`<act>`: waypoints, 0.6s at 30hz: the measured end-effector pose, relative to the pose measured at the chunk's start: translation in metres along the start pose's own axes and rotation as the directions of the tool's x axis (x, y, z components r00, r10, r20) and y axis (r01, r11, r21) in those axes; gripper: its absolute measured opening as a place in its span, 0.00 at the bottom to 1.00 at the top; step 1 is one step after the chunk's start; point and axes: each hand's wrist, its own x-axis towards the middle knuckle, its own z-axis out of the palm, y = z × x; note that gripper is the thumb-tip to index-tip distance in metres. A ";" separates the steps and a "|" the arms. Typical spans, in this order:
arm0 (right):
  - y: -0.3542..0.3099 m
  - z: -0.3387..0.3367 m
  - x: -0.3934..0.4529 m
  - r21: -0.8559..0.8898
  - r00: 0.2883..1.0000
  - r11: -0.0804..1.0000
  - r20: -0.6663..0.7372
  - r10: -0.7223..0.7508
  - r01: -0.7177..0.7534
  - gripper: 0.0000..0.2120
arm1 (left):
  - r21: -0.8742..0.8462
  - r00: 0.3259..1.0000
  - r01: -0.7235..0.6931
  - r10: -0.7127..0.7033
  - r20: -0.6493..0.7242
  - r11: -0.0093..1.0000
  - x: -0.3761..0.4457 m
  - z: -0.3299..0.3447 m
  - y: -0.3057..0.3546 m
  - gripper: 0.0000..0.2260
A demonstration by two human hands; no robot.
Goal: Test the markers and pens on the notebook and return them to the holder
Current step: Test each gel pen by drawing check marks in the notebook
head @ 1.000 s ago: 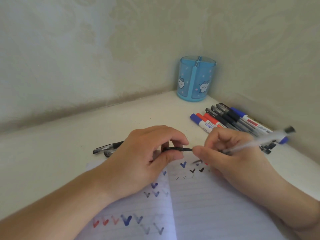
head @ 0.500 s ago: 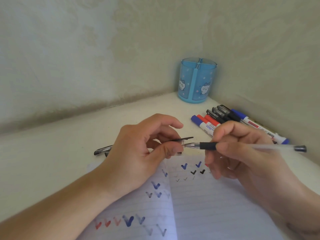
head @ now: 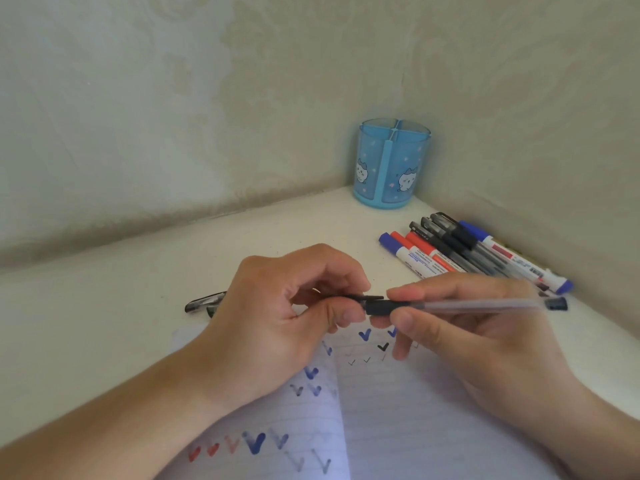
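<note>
While the left hand [head: 277,317] pinches a black pen cap [head: 360,298], the right hand [head: 478,327] grips a clear gel pen [head: 478,305] w/ its tip at the cap, above the notebook [head: 398,427]; blue holder [head: 391,163] well behind.

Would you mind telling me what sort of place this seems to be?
Probably a desk or shelf corner in a home. A pale tabletop meets patterned wallpaper; a blue cartoon pen holder stands in the corner, markers and pens lie beside it, and a lined notebook lies open.
</note>
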 end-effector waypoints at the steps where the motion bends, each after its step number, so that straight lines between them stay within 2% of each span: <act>1: 0.000 0.000 -0.001 -0.046 1.000 0.999 -0.009 -0.026 0.025 0.07 | -0.023 1.000 0.008 -0.008 -0.001 1.000 -0.001 0.001 0.000 0.09; 4: 0.000 0.000 -0.005 -0.099 0.994 0.989 -0.001 -0.108 0.108 0.08 | -0.089 1.000 0.000 0.001 0.011 0.996 -0.003 0.001 0.003 0.08; 6: -0.003 -0.001 -0.004 -0.072 0.993 0.990 0.013 -0.120 0.121 0.07 | -0.114 1.000 -0.021 0.023 0.013 0.993 -0.002 0.000 0.004 0.05; 8: -0.006 -0.004 0.000 0.017 0.997 0.997 0.022 -0.080 0.080 0.07 | -0.133 1.000 -0.014 0.013 -0.007 0.991 -0.001 -0.001 0.005 0.07; 10: -0.008 -0.011 0.006 0.101 0.996 0.992 0.033 -0.080 0.076 0.10 | -0.093 0.999 -0.006 0.003 -0.035 0.996 0.002 -0.002 0.004 0.09; 12: -0.007 -0.021 0.010 0.129 0.994 0.986 -0.017 -0.105 0.106 0.16 | -0.023 0.997 0.019 -0.021 -0.079 1.000 0.005 -0.003 -0.001 0.09; 13: -0.006 -0.026 0.011 0.099 0.992 0.989 -0.072 -0.101 0.108 0.16 | 0.003 0.993 0.038 -0.037 -0.113 0.999 0.006 -0.004 -0.003 0.09; 15: -0.001 -0.031 0.012 -0.141 0.985 0.988 -0.147 -0.090 0.069 0.12 | 0.050 0.986 0.065 -0.056 -0.158 0.997 0.008 -0.008 -0.008 0.09; 18: 0.009 -0.025 0.007 -0.529 0.991 0.846 -0.069 -0.116 0.062 0.10 | 0.130 0.988 0.054 -0.035 -0.150 0.990 0.008 -0.008 -0.010 0.08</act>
